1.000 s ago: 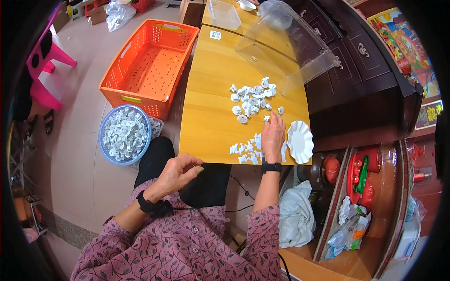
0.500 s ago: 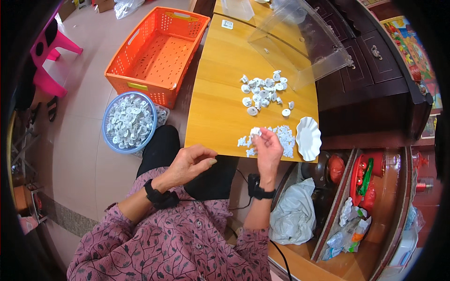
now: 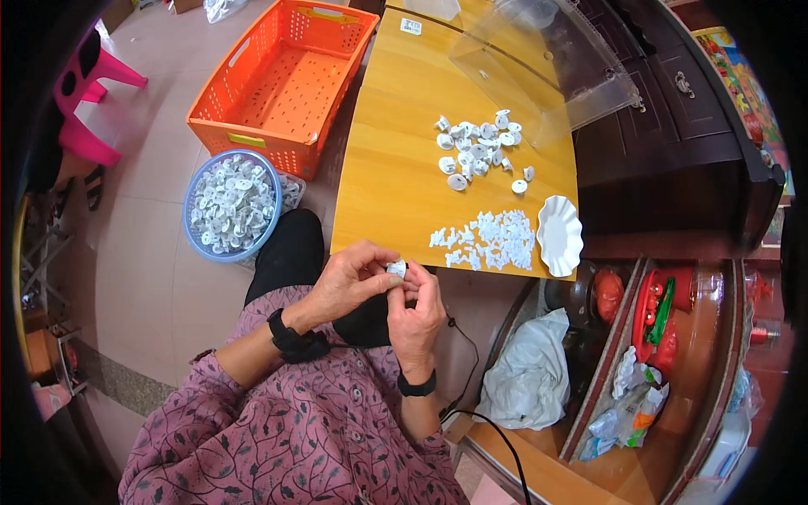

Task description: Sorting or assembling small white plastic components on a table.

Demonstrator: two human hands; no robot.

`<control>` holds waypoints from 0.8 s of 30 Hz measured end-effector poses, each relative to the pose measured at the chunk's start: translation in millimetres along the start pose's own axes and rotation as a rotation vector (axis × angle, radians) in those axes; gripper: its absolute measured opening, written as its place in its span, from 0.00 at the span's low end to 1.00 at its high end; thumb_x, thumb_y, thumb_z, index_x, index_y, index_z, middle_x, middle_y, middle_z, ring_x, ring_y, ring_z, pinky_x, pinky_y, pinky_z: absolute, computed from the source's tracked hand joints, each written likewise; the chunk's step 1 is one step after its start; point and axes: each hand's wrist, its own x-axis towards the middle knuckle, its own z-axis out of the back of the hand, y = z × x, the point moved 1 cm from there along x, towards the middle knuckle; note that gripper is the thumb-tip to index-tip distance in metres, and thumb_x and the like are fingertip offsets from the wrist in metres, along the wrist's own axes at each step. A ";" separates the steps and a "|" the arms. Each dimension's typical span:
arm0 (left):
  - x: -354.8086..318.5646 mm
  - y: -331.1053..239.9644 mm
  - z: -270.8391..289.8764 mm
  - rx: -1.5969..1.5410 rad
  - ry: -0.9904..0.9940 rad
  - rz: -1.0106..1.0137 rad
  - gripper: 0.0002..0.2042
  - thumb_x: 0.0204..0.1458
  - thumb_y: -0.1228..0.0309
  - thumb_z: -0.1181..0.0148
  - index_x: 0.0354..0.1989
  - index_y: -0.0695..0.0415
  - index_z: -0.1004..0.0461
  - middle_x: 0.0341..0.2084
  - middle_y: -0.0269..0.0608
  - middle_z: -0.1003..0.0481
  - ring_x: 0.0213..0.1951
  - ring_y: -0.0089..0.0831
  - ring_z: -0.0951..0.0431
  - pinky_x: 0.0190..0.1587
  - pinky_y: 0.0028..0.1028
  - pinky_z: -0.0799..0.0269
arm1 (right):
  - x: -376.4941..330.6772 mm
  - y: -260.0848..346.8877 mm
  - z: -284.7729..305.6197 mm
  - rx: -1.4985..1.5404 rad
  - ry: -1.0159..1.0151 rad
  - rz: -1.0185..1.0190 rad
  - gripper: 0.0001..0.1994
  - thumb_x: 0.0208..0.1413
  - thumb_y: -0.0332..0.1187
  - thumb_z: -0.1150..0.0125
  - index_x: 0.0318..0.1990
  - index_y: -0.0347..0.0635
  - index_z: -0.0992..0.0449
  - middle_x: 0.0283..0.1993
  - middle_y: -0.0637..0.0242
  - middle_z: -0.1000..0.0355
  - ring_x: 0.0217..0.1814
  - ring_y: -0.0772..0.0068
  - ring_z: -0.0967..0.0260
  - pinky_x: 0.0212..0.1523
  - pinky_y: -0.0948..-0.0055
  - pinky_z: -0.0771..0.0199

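My left hand (image 3: 353,278) and my right hand (image 3: 418,307) meet just in front of the near edge of the wooden table (image 3: 396,168). Between their fingertips they pinch one small white plastic part (image 3: 396,268). On the table's near right lies a heap of small white pieces (image 3: 491,239), beside a white scalloped dish (image 3: 559,235). Farther back sits a cluster of round white parts (image 3: 477,149).
A blue basin (image 3: 230,204) full of white parts stands on the floor to my left, with an orange crate (image 3: 282,76) behind it. A clear plastic lid (image 3: 547,63) leans at the table's far right. Dark cabinet, shelves and a white bag are on the right.
My right hand has come back from the heap of white pieces on the table. Both hands have closed together on a small white part in front of me.
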 end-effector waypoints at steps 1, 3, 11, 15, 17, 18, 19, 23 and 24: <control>0.1 -1.1 0.4 0.050 0.010 -0.001 0.13 0.57 0.75 0.35 0.50 0.64 0.24 0.37 0.33 0.25 0.38 0.19 0.23 0.42 0.21 0.24 | -2.2 -0.2 -0.3 -0.002 -0.001 -0.003 0.16 0.55 0.20 0.37 0.51 0.33 0.27 0.40 0.57 0.25 0.34 0.69 0.23 0.33 0.72 0.21; 0.0 0.3 0.8 0.101 0.018 0.000 0.13 0.57 0.76 0.35 0.49 0.64 0.24 0.37 0.33 0.24 0.37 0.20 0.23 0.41 0.21 0.23 | -5.4 -0.6 -0.3 0.038 -0.010 0.006 0.16 0.54 0.19 0.37 0.51 0.33 0.27 0.40 0.57 0.25 0.34 0.69 0.24 0.33 0.73 0.21; -2.4 7.7 -0.9 -0.151 0.037 0.176 0.13 0.58 0.77 0.37 0.51 0.65 0.26 0.38 0.38 0.21 0.40 0.23 0.20 0.43 0.22 0.21 | -9.0 -18.2 13.8 0.081 0.042 -0.049 0.15 0.55 0.19 0.37 0.51 0.34 0.25 0.42 0.58 0.25 0.35 0.68 0.24 0.35 0.72 0.22; 0.1 7.7 -5.5 -0.299 0.018 0.174 0.12 0.59 0.75 0.39 0.50 0.67 0.25 0.35 0.38 0.21 0.34 0.21 0.20 0.39 0.22 0.20 | 1.1 -21.1 17.9 -0.003 -0.022 -0.087 0.12 0.57 0.21 0.39 0.49 0.35 0.24 0.42 0.55 0.25 0.39 0.62 0.23 0.38 0.67 0.22; 3.8 6.3 -8.6 -0.384 0.094 0.198 0.12 0.61 0.76 0.41 0.52 0.66 0.26 0.37 0.39 0.21 0.35 0.23 0.19 0.41 0.23 0.19 | 5.6 -14.1 15.1 0.004 0.004 0.014 0.09 0.58 0.21 0.41 0.47 0.35 0.24 0.42 0.54 0.26 0.40 0.55 0.24 0.41 0.63 0.23; 4.8 6.7 -7.6 -0.384 0.095 0.197 0.12 0.61 0.76 0.41 0.52 0.66 0.26 0.37 0.39 0.21 0.35 0.23 0.19 0.41 0.23 0.19 | 5.7 -14.7 13.5 0.003 0.003 0.014 0.09 0.58 0.21 0.41 0.47 0.35 0.24 0.42 0.54 0.26 0.40 0.55 0.24 0.41 0.63 0.23; 5.1 7.9 -5.8 -0.452 0.106 0.223 0.13 0.62 0.76 0.42 0.54 0.66 0.27 0.39 0.41 0.22 0.37 0.25 0.19 0.42 0.25 0.19 | 5.2 -17.1 12.4 -0.068 -0.088 -0.008 0.10 0.58 0.21 0.41 0.47 0.34 0.24 0.41 0.53 0.26 0.40 0.54 0.24 0.41 0.62 0.23; 4.1 -2.8 -1.0 -0.642 0.138 0.282 0.16 0.63 0.75 0.43 0.57 0.66 0.29 0.43 0.44 0.23 0.41 0.34 0.17 0.47 0.29 0.17 | 9.8 -32.9 15.9 -0.291 -0.230 -0.029 0.11 0.57 0.19 0.43 0.48 0.33 0.24 0.44 0.52 0.31 0.44 0.53 0.27 0.43 0.60 0.25; 3.1 -5.0 -0.7 -0.642 0.138 0.283 0.16 0.63 0.75 0.43 0.57 0.66 0.29 0.43 0.44 0.23 0.41 0.34 0.17 0.47 0.29 0.17 | 10.5 -36.4 18.1 -0.400 -0.245 -0.006 0.13 0.57 0.19 0.43 0.49 0.33 0.24 0.45 0.53 0.32 0.44 0.55 0.28 0.45 0.60 0.26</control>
